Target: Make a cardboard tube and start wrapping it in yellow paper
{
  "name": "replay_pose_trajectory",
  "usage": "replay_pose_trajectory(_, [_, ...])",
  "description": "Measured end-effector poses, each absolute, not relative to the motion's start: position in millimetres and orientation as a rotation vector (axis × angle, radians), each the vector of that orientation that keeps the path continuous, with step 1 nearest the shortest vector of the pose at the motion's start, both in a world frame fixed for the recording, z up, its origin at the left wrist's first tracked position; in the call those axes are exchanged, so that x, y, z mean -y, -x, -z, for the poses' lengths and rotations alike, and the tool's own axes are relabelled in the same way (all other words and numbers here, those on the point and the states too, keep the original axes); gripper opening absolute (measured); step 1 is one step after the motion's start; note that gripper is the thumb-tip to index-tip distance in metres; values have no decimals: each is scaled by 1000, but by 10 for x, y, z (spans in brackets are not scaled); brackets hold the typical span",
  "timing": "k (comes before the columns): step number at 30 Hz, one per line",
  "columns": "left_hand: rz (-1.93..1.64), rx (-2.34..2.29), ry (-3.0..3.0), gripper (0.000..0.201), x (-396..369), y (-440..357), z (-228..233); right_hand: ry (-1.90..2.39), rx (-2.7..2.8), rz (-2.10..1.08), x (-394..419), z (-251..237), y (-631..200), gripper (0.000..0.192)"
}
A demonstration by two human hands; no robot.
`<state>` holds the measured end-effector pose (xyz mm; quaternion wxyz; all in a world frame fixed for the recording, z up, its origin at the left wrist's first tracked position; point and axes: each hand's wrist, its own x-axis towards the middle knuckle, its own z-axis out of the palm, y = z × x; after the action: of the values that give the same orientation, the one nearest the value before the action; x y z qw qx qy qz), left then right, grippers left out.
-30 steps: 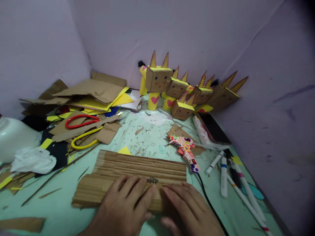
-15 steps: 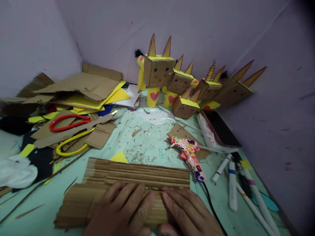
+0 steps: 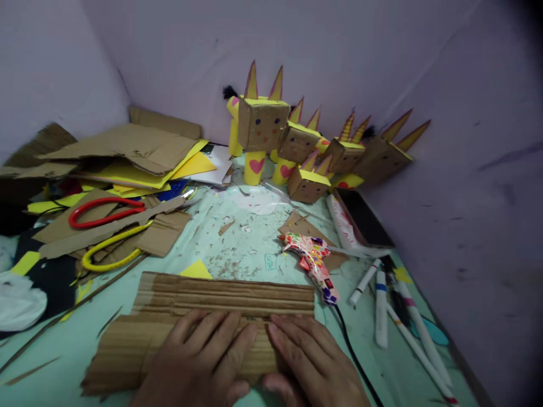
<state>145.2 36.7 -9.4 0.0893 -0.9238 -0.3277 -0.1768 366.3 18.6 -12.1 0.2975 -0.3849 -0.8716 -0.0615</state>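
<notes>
A pale green table (image 3: 254, 249) littered with scraps fills a corner between lilac walls, and the corrugated cardboard sheet (image 3: 220, 297) lies at its near edge with its long axis and flutes running left to right. Both hands lie flat on the sheet's near half, fingers spread and gripping nothing: the left hand (image 3: 199, 362) beside the right hand (image 3: 316, 364), fingertips almost meeting at its middle. Beyond the sheet's right end lies a patterned glue gun (image 3: 314, 263), and farther back stand cardboard figures (image 3: 297, 147).
</notes>
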Motion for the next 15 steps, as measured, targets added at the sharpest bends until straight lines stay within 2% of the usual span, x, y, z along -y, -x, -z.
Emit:
replay_pose_trajectory(3, [556, 954, 2700, 32, -346, -1463, 110, 1024, 2243, 174, -88, 35, -3761, 29])
replay_pose_trajectory(7, [597, 852, 2637, 34, -330, -1451, 132, 1497, 1674, 129, 173, -55, -4063, 16])
replay_pose_trajectory(10, [628, 853, 2661, 35, -329, -1433, 151, 1734, 1231, -190, 223, -58, -4225, 19])
replay_pose_trajectory(13, [720, 881, 2690, 37, -323, -1419, 145, 1741, 1188, -629, 116, -27, -4237, 33])
replay_pose_trajectory(15, [713, 896, 2708, 39, -311, -1416, 126, 1652, 1303, -715, 60, -3, -4161, 33])
